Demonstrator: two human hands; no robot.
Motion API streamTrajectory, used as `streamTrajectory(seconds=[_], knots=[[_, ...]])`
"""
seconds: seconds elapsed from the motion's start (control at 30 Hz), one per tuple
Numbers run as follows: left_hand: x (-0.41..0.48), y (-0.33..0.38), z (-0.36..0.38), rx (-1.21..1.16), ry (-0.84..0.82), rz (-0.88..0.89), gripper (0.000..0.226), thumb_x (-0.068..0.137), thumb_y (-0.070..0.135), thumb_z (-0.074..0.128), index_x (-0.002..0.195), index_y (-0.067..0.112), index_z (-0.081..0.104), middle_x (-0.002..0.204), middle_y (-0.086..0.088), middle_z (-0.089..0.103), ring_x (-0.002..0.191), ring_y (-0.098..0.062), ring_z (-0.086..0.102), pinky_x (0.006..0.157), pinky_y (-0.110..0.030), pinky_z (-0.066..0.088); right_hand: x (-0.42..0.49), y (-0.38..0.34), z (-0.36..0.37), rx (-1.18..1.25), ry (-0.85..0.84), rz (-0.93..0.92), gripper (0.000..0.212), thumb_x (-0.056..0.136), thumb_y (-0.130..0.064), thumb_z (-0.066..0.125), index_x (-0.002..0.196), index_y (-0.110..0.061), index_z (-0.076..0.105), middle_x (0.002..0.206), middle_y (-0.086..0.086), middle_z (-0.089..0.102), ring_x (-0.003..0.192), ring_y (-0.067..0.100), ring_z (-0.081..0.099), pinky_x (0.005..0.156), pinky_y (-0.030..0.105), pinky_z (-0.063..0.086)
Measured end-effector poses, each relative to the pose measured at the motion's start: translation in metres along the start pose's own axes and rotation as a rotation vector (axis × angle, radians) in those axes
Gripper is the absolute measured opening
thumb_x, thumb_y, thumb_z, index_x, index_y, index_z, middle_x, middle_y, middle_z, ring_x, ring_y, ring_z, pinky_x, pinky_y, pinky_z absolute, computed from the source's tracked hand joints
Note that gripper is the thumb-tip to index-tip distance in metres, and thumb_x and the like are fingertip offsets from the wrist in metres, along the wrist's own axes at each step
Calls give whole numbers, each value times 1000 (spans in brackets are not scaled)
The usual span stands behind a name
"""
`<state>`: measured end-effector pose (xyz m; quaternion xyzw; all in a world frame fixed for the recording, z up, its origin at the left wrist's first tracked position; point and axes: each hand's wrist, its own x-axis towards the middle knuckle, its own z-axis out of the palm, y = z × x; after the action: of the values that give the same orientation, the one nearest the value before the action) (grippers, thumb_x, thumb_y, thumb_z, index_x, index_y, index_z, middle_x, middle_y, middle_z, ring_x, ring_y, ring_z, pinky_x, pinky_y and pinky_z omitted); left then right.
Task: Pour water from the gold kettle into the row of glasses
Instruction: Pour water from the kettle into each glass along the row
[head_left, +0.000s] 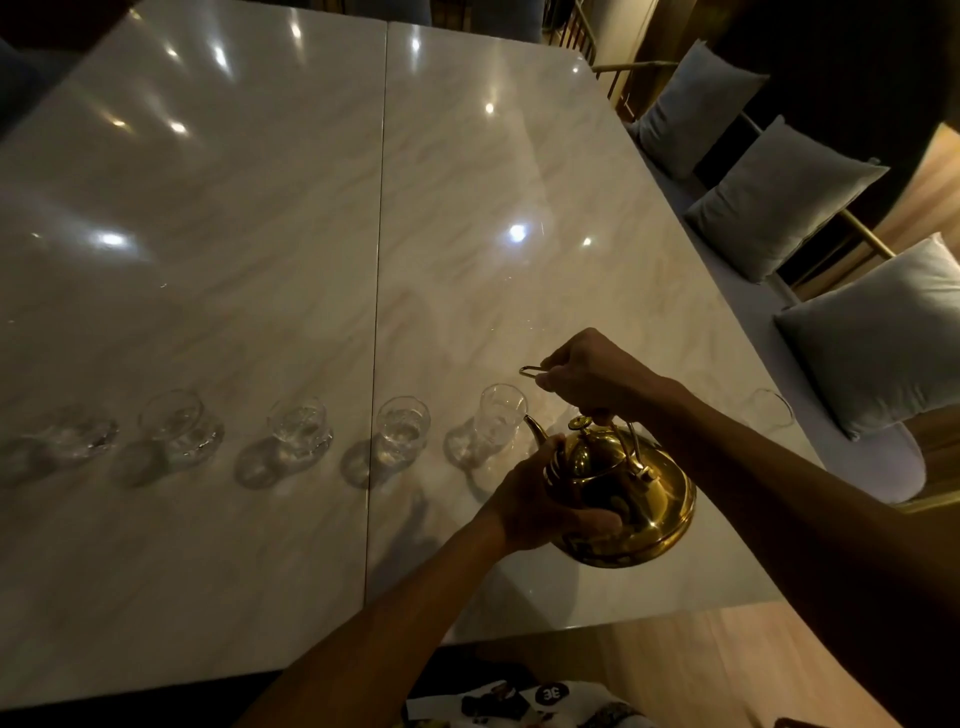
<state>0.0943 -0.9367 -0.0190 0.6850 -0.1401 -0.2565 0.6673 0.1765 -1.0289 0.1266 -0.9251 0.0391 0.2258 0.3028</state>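
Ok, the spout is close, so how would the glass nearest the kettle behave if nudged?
The glass looks tall and narrow, so it would probably tip easily. On the glossy table it may slide first. Its clear glass walls suggest it is fragile.

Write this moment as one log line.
right hand: grips kettle handle | left hand: holds kettle body | spout: by glass

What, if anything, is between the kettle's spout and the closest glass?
Nothing visible. The spout of the gold kettle points at the nearest glass with only air between; the left hand holds the kettle body below.
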Motion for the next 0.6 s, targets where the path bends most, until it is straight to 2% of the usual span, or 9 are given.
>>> streamTrajectory(seconds=[0.2, 0.37, 0.47, 0.6], knots=[[-1, 3, 0, 7, 19, 17, 91, 65, 46, 87, 145, 27, 48, 136, 0, 66, 129, -22, 61, 105, -56, 53, -2, -4, -1, 20, -12, 16, 23, 91, -11, 59, 98, 9, 70, 67, 13, 59, 40, 14, 47, 34, 22, 37], [-4, 8, 1, -1, 38, 2, 96, 61, 61, 90, 144, 35, 47, 139, 1, 64, 132, -25, 59, 104, -58, 53, -3, -10, -3, 1, -26, 21, 26, 92, -10, 58, 100, 13, 67, 65, 12, 55, 39, 13, 46, 31, 18, 36], [-4, 9, 1, 13, 39, 10, 91, 65, 50, 88, 144, 33, 47, 139, 0, 63, 132, -23, 58, 106, -55, 52, -4, -12, -5, -2, -28, 24, 26, 92, -12, 58, 101, 11, 68, 62, 9, 55, 39, 12, 46, 31, 17, 36], [-2, 9, 1, 34, 43, 23, 89, 67, 49, 87, 144, 31, 47, 138, 1, 64, 131, -21, 59, 106, -54, 53, -4, -14, -7, 7, -27, 38, 27, 92, -13, 58, 101, 11, 68, 60, 9, 53, 38, 13, 46, 32, 19, 36]])
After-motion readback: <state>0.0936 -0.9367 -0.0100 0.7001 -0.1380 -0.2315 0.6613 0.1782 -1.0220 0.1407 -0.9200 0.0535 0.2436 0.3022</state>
